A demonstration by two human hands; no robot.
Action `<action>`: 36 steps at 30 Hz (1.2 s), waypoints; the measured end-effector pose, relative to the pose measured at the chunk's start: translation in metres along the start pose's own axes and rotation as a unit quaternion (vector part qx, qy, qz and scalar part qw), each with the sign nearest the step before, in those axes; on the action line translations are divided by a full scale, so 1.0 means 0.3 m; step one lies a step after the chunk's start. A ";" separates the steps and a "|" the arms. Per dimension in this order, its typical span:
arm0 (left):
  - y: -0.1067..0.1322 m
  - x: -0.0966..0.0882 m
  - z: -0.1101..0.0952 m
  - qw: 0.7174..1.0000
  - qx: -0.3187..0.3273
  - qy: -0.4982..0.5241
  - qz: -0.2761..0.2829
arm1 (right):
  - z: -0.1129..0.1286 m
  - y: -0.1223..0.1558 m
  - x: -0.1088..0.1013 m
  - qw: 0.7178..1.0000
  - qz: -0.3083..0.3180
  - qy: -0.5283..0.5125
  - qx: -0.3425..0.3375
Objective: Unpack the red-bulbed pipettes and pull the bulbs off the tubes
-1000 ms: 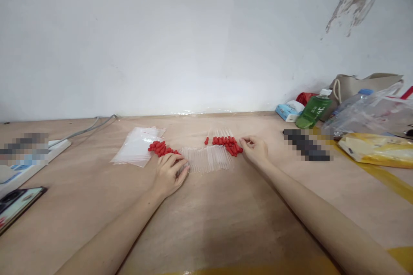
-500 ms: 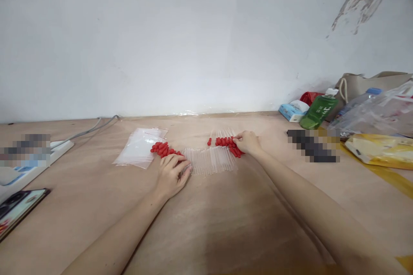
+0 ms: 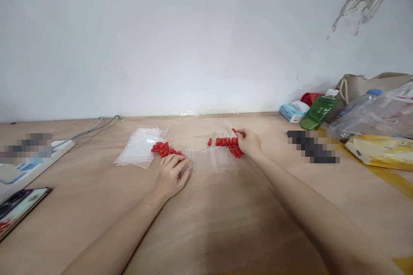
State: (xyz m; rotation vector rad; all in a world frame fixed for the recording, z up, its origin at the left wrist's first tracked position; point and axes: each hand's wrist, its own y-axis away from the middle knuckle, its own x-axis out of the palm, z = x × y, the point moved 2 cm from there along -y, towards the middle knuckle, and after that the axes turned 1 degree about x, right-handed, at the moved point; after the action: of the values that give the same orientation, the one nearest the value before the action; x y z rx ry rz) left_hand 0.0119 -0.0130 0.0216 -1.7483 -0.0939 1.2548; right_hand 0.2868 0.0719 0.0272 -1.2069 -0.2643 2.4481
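Note:
My right hand (image 3: 250, 142) pinches a red rubber dropper bulb (image 3: 234, 131) between thumb and fingers, just above a tight row of red bulbs (image 3: 226, 142). Clear thin tubes (image 3: 225, 129) extend behind that row. Nearer to me, a bundle of clear tubes (image 3: 209, 161) lies side by side. At its left end my left hand (image 3: 174, 174) has its fingers curled, with thumb and fingertips closed about an end tube. A heap of red bulbs (image 3: 163, 149) lies just beyond the left fingers, which partly hide it. One lone bulb (image 3: 209, 142) lies left of the row.
Clear zip bags (image 3: 137, 148) lie left of the heap. At far left are a power strip (image 3: 41, 163) with a cable and a phone (image 3: 22, 208). On the right stand a green bottle (image 3: 319, 111), a tissue pack (image 3: 292, 112) and plastic bags (image 3: 383, 111). A wall closes the back.
My right hand has moved slightly away from me and lifted a red bulb above the row, which now shows at the fingertips. My left hand has stayed in place.

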 end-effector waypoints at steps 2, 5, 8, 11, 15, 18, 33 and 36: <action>0.003 0.000 0.005 1.000 -0.004 -0.002 -0.010 | 0.006 0.025 -0.019 0.997 -0.020 -0.066 -0.025; 0.003 -0.003 0.004 0.999 -0.014 -0.008 -0.033 | 0.017 0.104 -0.052 0.979 -0.031 -0.147 -0.134; -0.002 -0.003 -0.020 0.999 -0.004 -0.011 -0.047 | 0.021 0.215 -0.067 0.956 0.004 -0.129 -0.265; -0.006 0.000 -0.069 0.998 0.029 -0.027 -0.046 | 0.023 0.311 -0.058 0.924 0.033 -0.093 -0.369; -0.003 0.006 -0.133 0.995 0.080 -0.044 -0.040 | 0.038 0.372 -0.036 0.895 0.022 -0.063 -0.440; -0.002 0.013 -0.154 0.994 0.096 -0.037 -0.020 | 0.056 0.386 -0.032 0.890 0.018 -0.047 -0.454; 0.008 0.009 -0.157 0.994 0.107 -0.006 0.018 | 0.089 0.413 -0.040 0.882 -0.029 0.012 -0.470; 0.009 0.008 -0.158 0.994 0.111 0.006 0.019 | 0.089 0.416 -0.044 0.878 -0.019 0.008 -0.478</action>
State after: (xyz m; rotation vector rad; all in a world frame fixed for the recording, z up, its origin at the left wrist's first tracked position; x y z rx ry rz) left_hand 0.0485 -0.0434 0.0191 -1.5724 0.0839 1.2332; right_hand 0.2397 -0.0465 0.0109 -1.5187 -1.6097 2.2702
